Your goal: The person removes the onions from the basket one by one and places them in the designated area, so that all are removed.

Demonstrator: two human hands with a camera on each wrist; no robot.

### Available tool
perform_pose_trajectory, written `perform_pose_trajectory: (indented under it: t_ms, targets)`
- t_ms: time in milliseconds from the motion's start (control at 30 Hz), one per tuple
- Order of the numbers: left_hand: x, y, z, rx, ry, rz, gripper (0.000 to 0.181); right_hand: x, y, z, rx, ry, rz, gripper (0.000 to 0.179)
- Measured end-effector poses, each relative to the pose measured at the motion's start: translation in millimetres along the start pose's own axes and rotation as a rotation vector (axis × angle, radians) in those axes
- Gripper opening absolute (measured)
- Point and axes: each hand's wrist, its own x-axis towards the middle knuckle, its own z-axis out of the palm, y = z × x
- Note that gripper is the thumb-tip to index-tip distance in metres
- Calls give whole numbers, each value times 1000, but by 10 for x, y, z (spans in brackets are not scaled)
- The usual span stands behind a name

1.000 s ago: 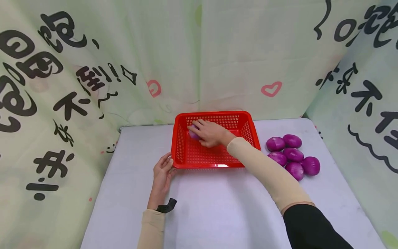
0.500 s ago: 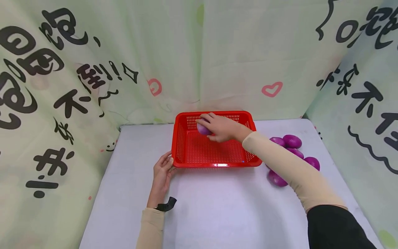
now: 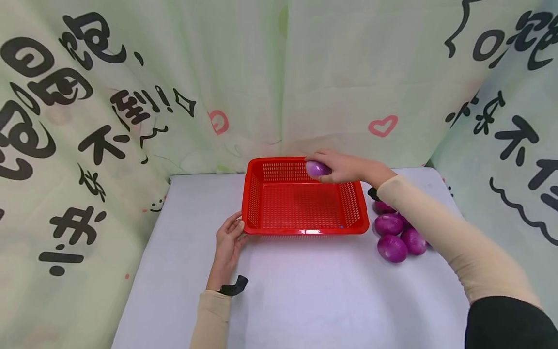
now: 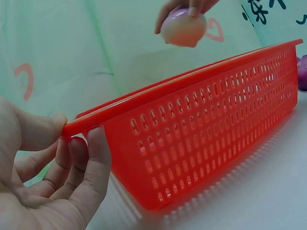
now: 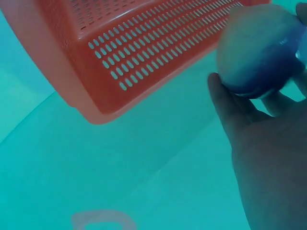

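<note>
My right hand (image 3: 344, 166) grips a purple onion (image 3: 317, 168) above the far right part of a red plastic basket (image 3: 305, 231). In the right wrist view the fingers curl round this onion (image 5: 259, 48), which looks paler on one side. At the basket's near left corner, my left hand (image 3: 227, 238) pinches the rim; the left wrist view shows the thumb (image 4: 41, 125) on top and fingers underneath. Several purple onions (image 3: 389, 224) lie grouped on the table to the right of the basket, partly covered by my right forearm.
A white-covered table (image 3: 296, 291) carries the basket near its far edge. A pale green curtain (image 3: 244, 87) with black writing and pink hearts hangs behind and at both sides. Inside the basket is a tiny blue spot (image 3: 342, 227).
My right hand has lifted the onion from the basket's left part and carried it to the right and up. The left hand keeps its hold on the rim.
</note>
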Motion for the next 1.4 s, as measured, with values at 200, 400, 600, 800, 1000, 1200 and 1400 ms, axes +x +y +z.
perform_pose_trajectory:
  t_ms: [200, 400, 600, 800, 1000, 1200, 1400]
  targets:
    - [-13, -16, 38, -5, -17, -4, 43, -335, 114, -58, 122, -24, 74, 64]
    - [-11, -23, 35, -1, -13, 1, 44, -756, 354, -71, 261, 28, 166, 68]
    - [-24, -23, 25, 8, -1, 1, 41, -1153, 557, -62, 279, 59, 267, 74]
    - [-32, -9, 24, 14, -11, 2, 41, -1499, 813, -5, 257, 67, 353, 74]
    - [-33, 6, 16, 11, -15, 6, 43, -1805, 1147, 105, 328, 96, 416, 70]
    - [-21, 4, 12, 12, -5, 3, 42, -2058, 1461, 222, 423, 135, 489, 70]
    - [-30, 12, 21, 11, 3, 4, 42, -2275, 1677, 316, 483, 135, 584, 77]
